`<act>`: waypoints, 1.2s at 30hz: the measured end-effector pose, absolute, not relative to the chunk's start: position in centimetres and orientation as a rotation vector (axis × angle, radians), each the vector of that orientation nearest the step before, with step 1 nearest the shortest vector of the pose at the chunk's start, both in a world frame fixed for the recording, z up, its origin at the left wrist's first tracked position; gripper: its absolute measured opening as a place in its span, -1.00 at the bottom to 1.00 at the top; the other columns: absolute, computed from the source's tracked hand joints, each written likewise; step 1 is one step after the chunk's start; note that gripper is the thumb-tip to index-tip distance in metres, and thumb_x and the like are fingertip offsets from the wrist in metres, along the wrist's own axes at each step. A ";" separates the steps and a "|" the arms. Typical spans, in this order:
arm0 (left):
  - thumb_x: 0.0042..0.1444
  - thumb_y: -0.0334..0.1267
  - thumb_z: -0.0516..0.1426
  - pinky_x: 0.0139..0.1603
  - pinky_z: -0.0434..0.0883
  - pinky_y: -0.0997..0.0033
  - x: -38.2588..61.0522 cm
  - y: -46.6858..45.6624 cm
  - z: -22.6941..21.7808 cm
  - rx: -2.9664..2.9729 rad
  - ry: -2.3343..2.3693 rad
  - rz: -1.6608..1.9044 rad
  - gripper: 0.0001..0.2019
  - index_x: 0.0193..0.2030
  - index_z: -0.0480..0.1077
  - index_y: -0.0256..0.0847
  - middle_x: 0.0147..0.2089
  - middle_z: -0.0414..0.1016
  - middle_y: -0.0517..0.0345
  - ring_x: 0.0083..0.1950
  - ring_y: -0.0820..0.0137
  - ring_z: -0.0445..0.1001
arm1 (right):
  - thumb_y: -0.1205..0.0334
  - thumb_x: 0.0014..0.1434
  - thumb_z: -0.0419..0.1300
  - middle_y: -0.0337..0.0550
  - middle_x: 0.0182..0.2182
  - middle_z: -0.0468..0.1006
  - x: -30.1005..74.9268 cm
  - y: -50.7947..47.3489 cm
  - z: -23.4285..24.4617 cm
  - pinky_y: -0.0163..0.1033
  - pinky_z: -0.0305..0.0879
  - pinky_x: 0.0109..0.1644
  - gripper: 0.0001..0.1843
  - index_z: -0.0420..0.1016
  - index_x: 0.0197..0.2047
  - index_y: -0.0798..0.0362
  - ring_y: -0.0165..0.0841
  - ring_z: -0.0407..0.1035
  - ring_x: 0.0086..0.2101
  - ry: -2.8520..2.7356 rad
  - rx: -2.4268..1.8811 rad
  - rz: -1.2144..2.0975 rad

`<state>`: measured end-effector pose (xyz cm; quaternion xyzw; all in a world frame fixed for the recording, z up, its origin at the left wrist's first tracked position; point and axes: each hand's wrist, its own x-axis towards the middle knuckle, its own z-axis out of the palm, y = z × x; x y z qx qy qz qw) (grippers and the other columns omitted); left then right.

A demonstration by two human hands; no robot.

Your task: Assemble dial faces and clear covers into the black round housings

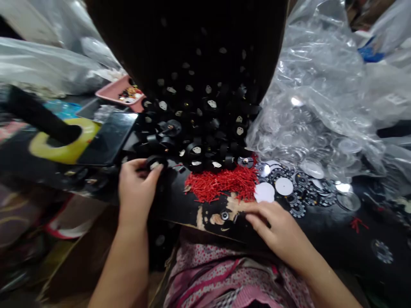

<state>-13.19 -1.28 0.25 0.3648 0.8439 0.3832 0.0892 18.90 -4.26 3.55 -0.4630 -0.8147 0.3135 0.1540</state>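
Observation:
My left hand (138, 182) pinches a black round part (156, 162) between thumb and fingers, at the left of the black worktable (176, 201). A heap of thin red sticks (221, 182) lies between my hands. My right hand (268, 218) hovers at or touches the table by a worn, pale patch (234, 204); its index finger is stretched out, with thumb and index apart and nothing visible between them. Just left of its fingertips, a small round metal piece (224, 215) sits on the table. Many black round parts (195, 149) with small pale plates are heaped behind the red sticks.
White discs (264, 192) and black numbered dials (298, 209) lie right of the red heap. A clear plastic bag (295, 124) of transparent round covers spills behind them. At left are a phone (109, 139), a yellow tape roll (58, 143) and a pink tray (118, 92).

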 end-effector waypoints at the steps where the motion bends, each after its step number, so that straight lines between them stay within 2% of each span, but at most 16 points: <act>1: 0.05 -0.10 0.27 0.13 0.45 0.03 -12.4 -2.0 0.2 1.035 2.418 1.267 -0.63 -0.04 0.31 -0.14 -0.06 0.48 0.09 0.00 0.16 0.51 | 0.20 0.35 0.08 -0.05 -0.17 0.58 19.6 -3.8 3.3 -0.01 0.33 -0.03 -0.74 0.50 0.03 0.02 -0.17 0.45 -0.15 -2.333 -1.456 0.759; 3: 0.06 -0.06 0.25 0.13 0.47 0.05 -10.1 -3.7 0.1 0.962 2.135 1.476 -0.62 -0.03 0.25 -0.06 -0.07 0.47 0.18 0.00 0.21 0.53 | 0.19 0.30 0.15 0.07 -0.11 0.52 20.7 -2.9 2.6 0.11 0.32 -0.02 -0.59 0.43 0.18 0.09 -0.06 0.43 -0.11 -2.319 -1.668 0.487; 5: 0.07 -0.08 0.23 0.01 0.55 0.11 -7.2 -5.4 0.4 0.859 1.775 1.543 -0.63 -0.04 0.21 -0.01 -0.09 0.52 0.22 -0.09 0.25 0.59 | 0.19 0.23 0.22 0.12 -0.06 0.46 21.3 -2.0 1.9 0.16 0.32 0.00 -0.54 0.43 0.19 0.09 0.00 0.41 -0.08 -2.315 -1.743 0.353; 9: 0.12 -0.22 0.25 -0.13 0.56 0.35 -1.8 -7.6 1.5 0.376 1.174 1.352 -0.65 0.00 0.25 -0.01 -0.10 0.64 0.10 -0.20 0.34 0.64 | 0.22 0.20 0.22 0.10 -0.03 0.43 21.7 -1.0 1.4 0.12 0.32 0.04 -0.67 0.49 0.03 0.09 -0.02 0.37 -0.01 -2.193 -1.656 0.374; 12: 0.16 -0.24 0.24 -0.14 0.54 0.48 0.4 -7.7 2.0 0.193 1.048 1.275 -0.66 0.07 0.33 -0.11 0.01 0.62 0.00 -0.14 0.39 0.63 | 0.21 0.26 0.17 -0.03 -0.18 0.49 21.7 -1.4 1.9 -0.05 0.38 -0.09 -0.84 0.49 -0.12 0.05 -0.19 0.42 -0.18 -1.953 -1.614 0.446; 14: 0.22 -0.17 0.20 -0.09 0.54 0.43 1.3 -7.3 2.1 0.105 0.969 1.234 -0.65 0.12 0.35 -0.16 0.07 0.60 -0.06 -0.05 0.33 0.62 | 0.21 0.30 0.14 -0.14 -0.29 0.53 21.3 -2.2 2.4 -0.15 0.38 -0.17 -0.89 0.48 -0.20 0.01 -0.28 0.43 -0.30 -1.871 -1.552 0.516; 15: 0.25 -0.12 0.16 -0.05 0.55 0.36 1.7 -7.1 2.1 0.062 0.932 1.214 -0.64 0.13 0.35 -0.17 0.09 0.58 -0.07 0.00 0.29 0.61 | 0.23 0.32 0.13 -0.16 -0.30 0.55 21.1 -2.7 2.6 -0.17 0.38 -0.16 -0.89 0.49 -0.21 0.00 -0.29 0.44 -0.30 -1.895 -1.480 0.557; 19: 0.30 0.00 0.07 0.11 0.51 0.08 3.0 -6.8 2.0 -0.044 0.844 1.193 -0.61 0.20 0.34 -0.08 0.14 0.56 -0.03 0.12 0.19 0.55 | 0.31 0.32 0.15 -0.09 -0.17 0.62 19.8 -4.2 2.9 -0.14 0.39 0.04 -0.88 0.53 -0.16 0.01 -0.27 0.48 -0.10 -2.098 -1.140 0.723; 23: 0.29 -0.02 0.10 0.16 0.48 0.10 3.4 -7.2 1.9 -0.002 0.816 1.233 -0.55 0.28 0.28 -0.03 0.11 0.58 -0.01 0.13 0.21 0.54 | 0.26 0.26 0.23 -0.10 -0.11 0.59 19.2 -4.4 2.7 -0.14 0.41 0.02 -0.91 0.55 -0.16 -0.01 -0.27 0.48 -0.09 -1.937 -1.285 0.878; 26: 0.27 -0.05 0.13 0.17 0.47 0.13 3.2 -7.4 1.9 0.078 0.818 1.265 -0.54 0.28 0.30 -0.01 0.12 0.58 0.01 0.15 0.22 0.54 | 0.29 0.24 0.22 -0.17 -0.20 0.58 19.0 -4.2 3.0 -0.19 0.43 -0.14 -0.80 0.51 -0.05 -0.03 -0.32 0.46 -0.24 -1.805 -1.439 1.004; 28: 0.25 -0.08 0.15 0.19 0.47 0.16 3.1 -7.4 1.8 0.122 0.899 1.285 -0.58 0.23 0.36 -0.03 0.13 0.58 0.03 0.13 0.24 0.55 | 0.27 0.24 0.20 -0.20 -0.26 0.57 18.9 -4.1 3.6 -0.22 0.41 -0.21 -0.80 0.52 -0.05 -0.04 -0.34 0.45 -0.30 -1.733 -1.478 1.077; 32: 0.22 -0.10 0.18 0.22 0.46 0.14 3.3 -7.6 1.9 0.231 1.005 1.183 -0.67 0.12 0.48 0.00 0.15 0.57 0.13 0.18 0.20 0.52 | 0.25 0.28 0.17 -0.20 -0.26 0.57 18.3 -3.9 4.7 -0.21 0.39 -0.16 -0.85 0.57 -0.14 -0.05 -0.33 0.46 -0.25 -1.695 -1.390 1.106; 36: 0.21 -0.12 0.21 0.23 0.46 0.14 3.6 -8.2 1.7 0.304 1.005 1.140 -0.70 0.08 0.52 0.06 0.29 0.45 0.18 0.35 0.15 0.35 | 0.29 0.28 0.16 -0.19 -0.28 0.53 17.6 -3.7 4.9 -0.20 0.36 -0.13 -0.89 0.53 -0.18 -0.01 -0.33 0.43 -0.24 -1.790 -1.352 1.006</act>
